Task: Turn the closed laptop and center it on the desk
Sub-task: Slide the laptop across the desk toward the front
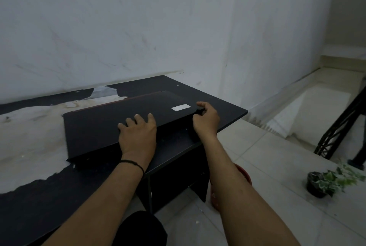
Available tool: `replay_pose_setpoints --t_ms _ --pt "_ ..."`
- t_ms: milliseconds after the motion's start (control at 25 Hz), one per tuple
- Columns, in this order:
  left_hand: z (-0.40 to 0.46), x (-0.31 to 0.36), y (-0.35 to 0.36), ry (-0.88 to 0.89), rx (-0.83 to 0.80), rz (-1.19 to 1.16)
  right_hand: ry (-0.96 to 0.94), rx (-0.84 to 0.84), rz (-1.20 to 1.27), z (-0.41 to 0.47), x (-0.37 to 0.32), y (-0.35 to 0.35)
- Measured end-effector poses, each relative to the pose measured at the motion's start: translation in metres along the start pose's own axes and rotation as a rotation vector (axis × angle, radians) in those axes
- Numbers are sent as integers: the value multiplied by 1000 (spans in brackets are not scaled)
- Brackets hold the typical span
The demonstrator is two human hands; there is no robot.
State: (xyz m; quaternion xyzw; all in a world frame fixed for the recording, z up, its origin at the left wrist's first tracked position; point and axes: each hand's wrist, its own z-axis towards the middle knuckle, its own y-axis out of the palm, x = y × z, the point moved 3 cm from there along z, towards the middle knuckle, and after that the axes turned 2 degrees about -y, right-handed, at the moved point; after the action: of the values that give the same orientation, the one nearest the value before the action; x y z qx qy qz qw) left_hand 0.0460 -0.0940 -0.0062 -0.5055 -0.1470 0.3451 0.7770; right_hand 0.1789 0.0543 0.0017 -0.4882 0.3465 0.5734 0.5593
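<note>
A closed black laptop [103, 125] with a white sticker near its right end lies at an angle on the right part of the dark desk [223, 107]. Its near edge looks lifted a little off the desk. My left hand [138, 136] presses flat on the lid at the near long edge, fingers spread over the top. My right hand [206, 121] grips the laptop's right corner, fingers curled around the edge.
The desk's dark surface is peeled, with a large pale worn patch [29, 136] on the left. A white wall stands right behind it. On the tiled floor are a red bucket [245, 176] beside the desk, a small potted plant [324, 183] and a black metal stand [340, 126].
</note>
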Motion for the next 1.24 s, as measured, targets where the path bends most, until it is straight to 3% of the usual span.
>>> replay_pose_setpoints --t_ms 200,280,360,520,840,1040,1240 --pt "-1 0 -2 6 6 -13 -418 -133 -821 -8 1 31" --pt "-2 0 -2 6 5 -15 -628 -159 -940 -8 -10 42" --pt "-2 0 -2 6 1 -14 -744 -238 -961 -6 -13 49" --pt "-3 -2 -6 16 -35 -18 -725 -396 -974 -7 -11 50" --pt "-16 -47 -18 37 -71 84 -884 -344 -1103 -9 -14 53" --pt "-18 -65 -14 21 -88 99 -919 -453 -1059 -15 -21 57" --pt "-10 -111 -23 39 -105 96 -985 -377 -1008 -40 -36 75"
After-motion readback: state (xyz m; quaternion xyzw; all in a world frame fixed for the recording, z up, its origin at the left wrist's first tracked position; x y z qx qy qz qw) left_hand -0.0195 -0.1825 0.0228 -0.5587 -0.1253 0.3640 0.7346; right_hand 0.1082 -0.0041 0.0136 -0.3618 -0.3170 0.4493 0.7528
